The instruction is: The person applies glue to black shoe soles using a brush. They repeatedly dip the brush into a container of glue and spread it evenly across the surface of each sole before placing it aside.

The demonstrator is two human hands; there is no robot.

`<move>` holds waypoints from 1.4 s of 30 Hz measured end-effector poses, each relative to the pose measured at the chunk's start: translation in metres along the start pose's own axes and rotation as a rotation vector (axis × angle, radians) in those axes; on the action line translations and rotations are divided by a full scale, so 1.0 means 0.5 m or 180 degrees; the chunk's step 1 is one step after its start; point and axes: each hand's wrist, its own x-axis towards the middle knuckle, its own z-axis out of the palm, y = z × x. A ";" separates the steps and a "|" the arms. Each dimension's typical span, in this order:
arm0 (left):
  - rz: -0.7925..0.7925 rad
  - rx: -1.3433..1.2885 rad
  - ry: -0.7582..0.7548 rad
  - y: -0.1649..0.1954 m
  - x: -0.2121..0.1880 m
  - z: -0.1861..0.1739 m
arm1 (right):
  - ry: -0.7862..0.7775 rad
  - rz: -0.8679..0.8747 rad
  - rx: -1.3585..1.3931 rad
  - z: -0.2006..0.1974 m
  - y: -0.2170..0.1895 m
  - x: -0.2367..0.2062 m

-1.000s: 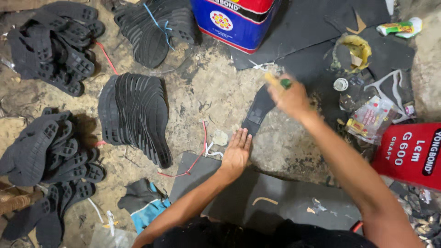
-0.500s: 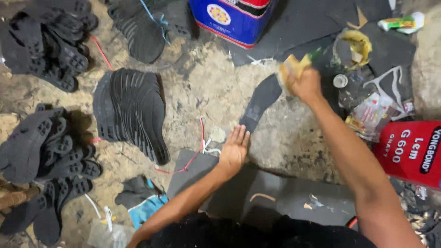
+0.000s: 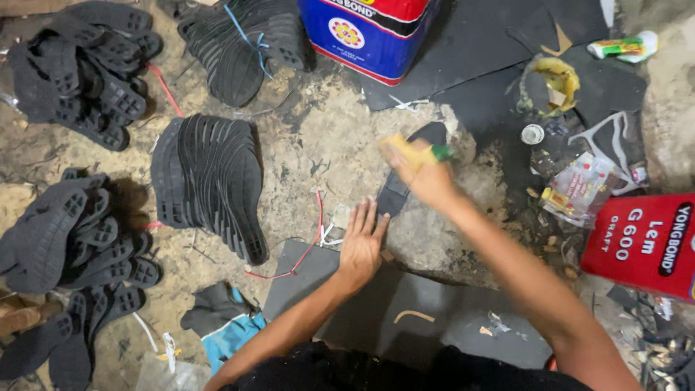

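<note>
A black shoe sole (image 3: 411,168) lies flat on the rough stone floor in front of me. My left hand (image 3: 360,245) rests flat beside its near end, fingers spread, touching the floor and the sole's edge. My right hand (image 3: 428,177) is over the middle of the sole, closed on a brush (image 3: 413,150) with yellowish bristles and a green handle. The brush is blurred. A small open pot (image 3: 552,81) smeared with yellow glue stands to the upper right on a black sheet.
Fanned stacks of black soles (image 3: 211,185) lie left and top (image 3: 239,43); heaps of treaded soles (image 3: 79,58) fill the left edge. A blue and red tin (image 3: 369,29) stands at top, a red tin (image 3: 644,242) at right. Dark rubber sheet (image 3: 405,311) lies near me.
My right hand has come back from the glue pot at the right, moving left and down over the sole with the brush. My left hand has stayed pressed at the sole's near end.
</note>
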 end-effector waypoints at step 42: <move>-0.0403 -0.2406 0.1273 0.018 0.048 -0.081 | 0.1761 0.0476 0.1986 0.055 0.033 -0.121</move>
